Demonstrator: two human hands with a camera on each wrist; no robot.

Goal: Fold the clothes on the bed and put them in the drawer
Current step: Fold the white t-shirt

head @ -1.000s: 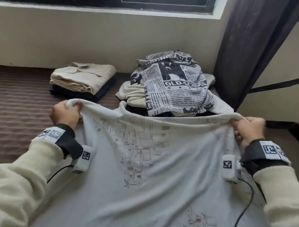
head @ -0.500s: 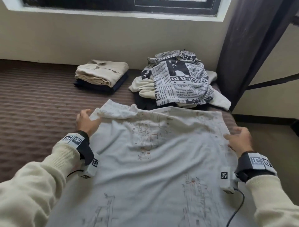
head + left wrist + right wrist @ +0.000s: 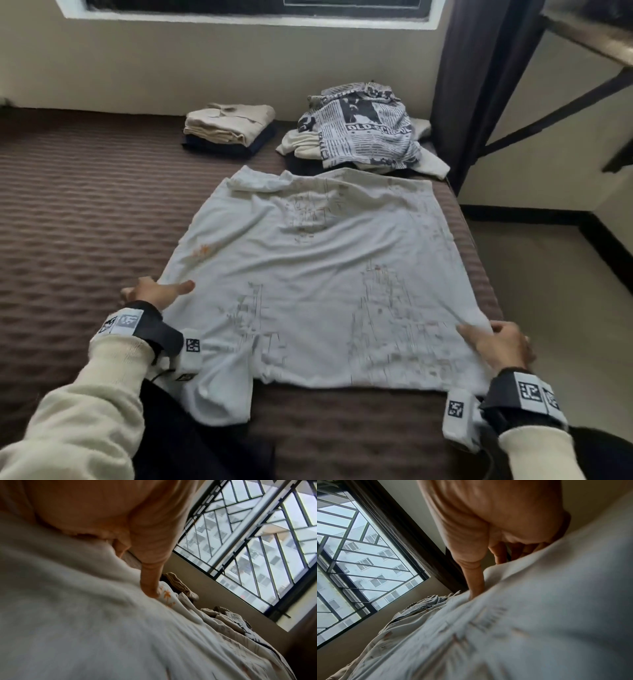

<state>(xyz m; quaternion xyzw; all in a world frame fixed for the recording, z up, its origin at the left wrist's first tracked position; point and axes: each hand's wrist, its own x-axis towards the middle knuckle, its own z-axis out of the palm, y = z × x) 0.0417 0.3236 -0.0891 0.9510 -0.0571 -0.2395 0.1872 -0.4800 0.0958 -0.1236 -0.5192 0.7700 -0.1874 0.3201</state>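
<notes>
We've got cream knit sleeves [image 3: 85, 404] with ribbed cuffs on both arms. Each wrist has a black strap [image 3: 156, 330] carrying grey-white tags with black square-code markers, plus a small white camera box [image 3: 457, 416] with its own marker. A thin black cable trails off the left one.

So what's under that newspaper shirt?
The newspaper-print shirt tops a pile: a cream garment and something dark peek out. The rest is covered.

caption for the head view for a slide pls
Both hands, left hand and right hand, flatten a white shirt on the bed before folding.
</notes>
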